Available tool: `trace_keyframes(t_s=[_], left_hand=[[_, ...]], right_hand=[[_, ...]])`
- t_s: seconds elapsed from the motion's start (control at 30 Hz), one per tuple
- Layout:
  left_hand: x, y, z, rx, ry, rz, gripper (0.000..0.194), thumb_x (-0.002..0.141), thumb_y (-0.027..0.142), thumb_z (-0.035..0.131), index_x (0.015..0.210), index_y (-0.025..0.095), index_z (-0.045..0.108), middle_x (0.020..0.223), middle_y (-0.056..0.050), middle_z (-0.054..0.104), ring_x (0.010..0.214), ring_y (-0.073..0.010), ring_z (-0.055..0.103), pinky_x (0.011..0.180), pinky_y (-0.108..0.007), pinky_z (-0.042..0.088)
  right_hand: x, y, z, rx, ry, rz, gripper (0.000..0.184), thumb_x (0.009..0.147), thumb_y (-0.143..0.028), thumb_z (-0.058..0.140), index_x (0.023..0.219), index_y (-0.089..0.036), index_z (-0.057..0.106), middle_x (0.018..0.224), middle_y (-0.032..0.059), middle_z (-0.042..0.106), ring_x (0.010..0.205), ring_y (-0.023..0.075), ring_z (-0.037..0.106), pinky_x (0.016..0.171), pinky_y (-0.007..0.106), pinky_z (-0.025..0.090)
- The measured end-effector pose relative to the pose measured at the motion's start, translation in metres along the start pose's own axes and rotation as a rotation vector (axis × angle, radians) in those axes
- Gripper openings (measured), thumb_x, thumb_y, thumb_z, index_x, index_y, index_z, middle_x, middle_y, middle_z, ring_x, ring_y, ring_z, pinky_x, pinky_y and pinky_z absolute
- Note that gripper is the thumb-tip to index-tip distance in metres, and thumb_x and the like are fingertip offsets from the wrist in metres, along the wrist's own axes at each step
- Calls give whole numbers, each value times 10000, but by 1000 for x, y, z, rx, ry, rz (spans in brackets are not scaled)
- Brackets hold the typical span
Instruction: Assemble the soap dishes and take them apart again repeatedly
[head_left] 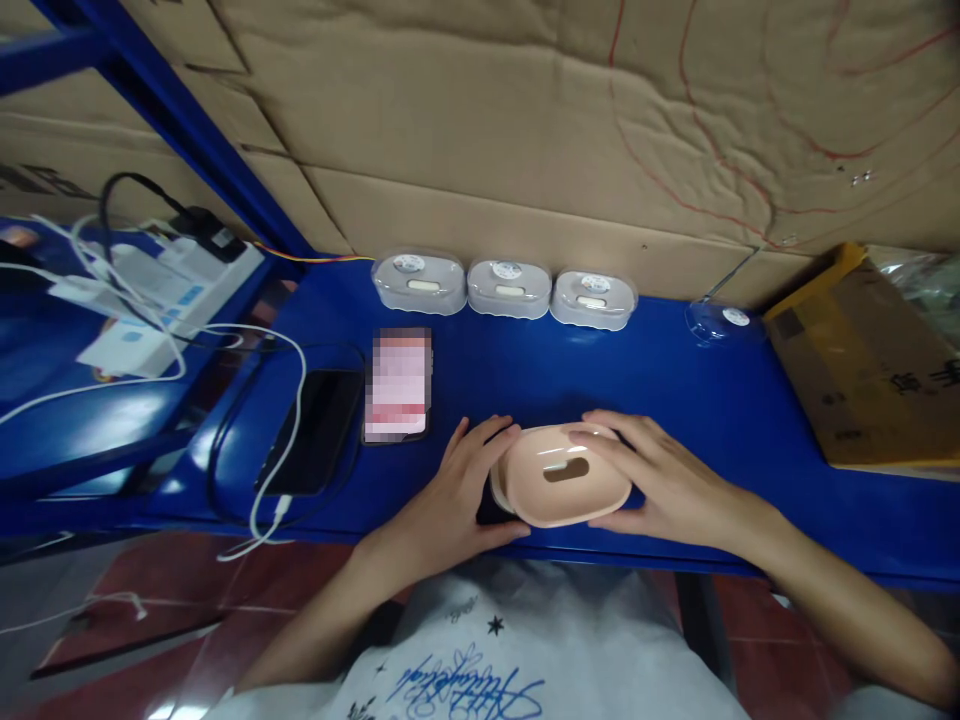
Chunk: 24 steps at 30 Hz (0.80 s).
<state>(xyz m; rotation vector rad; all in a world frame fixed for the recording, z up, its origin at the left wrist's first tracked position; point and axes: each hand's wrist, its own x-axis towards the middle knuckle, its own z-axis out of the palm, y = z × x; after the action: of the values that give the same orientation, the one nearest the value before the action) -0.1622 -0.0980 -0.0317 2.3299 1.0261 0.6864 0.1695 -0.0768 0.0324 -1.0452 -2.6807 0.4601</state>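
Observation:
Between my two hands is a peach oval plastic box (536, 490) with a rounded slot in its top, just above the front edge of the blue table. My left hand (465, 480) is curved around the left end, thumb low and fingers at the far side. On the right end, my right hand (649, 465) grips with its fingers over the top rim and the thumb below. The box sits slightly tilted, and a paler lower part shows at its left. Its underside is hidden.
Three grey oval boxes (510, 290) with clear covers and round stickers line the back. A loose clear cover (724, 322) lies by a cardboard box (862, 370) at right. Two phones, one lit (397, 385) and one dark (311, 430), white cables and a power strip (180, 300) occupy the left.

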Motion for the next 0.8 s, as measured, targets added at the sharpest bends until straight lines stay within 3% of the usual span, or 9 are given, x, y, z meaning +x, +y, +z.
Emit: trace_keyframes(t_s=[0.1,0.2,0.5,0.8], left_hand=[[-1,0,-1,-11,-3,16,1292,899,493,911,1767,342,-34,1757,-247,378,1649,-441,388,1339,-793,241],[0,1,-4,-11,-30,29,1240,932,537,868,1765,362,-33,1757,-240,381,1643,-439,398,1340,-803,215],[2,4,-9,13,-80,2,975,1034,494,751,1758,315,123,1702,-206,470,1619,-407,438,1364,-771,181],[4,6,-10,55,-112,-4,887,1060,496,711,1740,294,179,1693,-196,461,1611,-389,441,1378,-742,169]], right_hand=[[8,-5,10,-13,20,-42,830,950,-452,828,1670,-278,455,1619,194,558,1466,385,589,1147,575,564],[11,-5,12,-3,36,-34,843,959,-461,819,1686,-269,439,1641,197,547,1488,391,573,1165,584,552],[13,-4,21,14,38,-36,825,985,-452,795,1700,-276,422,1666,187,531,1525,392,544,1175,591,548],[13,0,27,21,63,-82,852,999,-435,783,1719,-263,361,1697,220,488,1570,404,495,1189,636,530]])
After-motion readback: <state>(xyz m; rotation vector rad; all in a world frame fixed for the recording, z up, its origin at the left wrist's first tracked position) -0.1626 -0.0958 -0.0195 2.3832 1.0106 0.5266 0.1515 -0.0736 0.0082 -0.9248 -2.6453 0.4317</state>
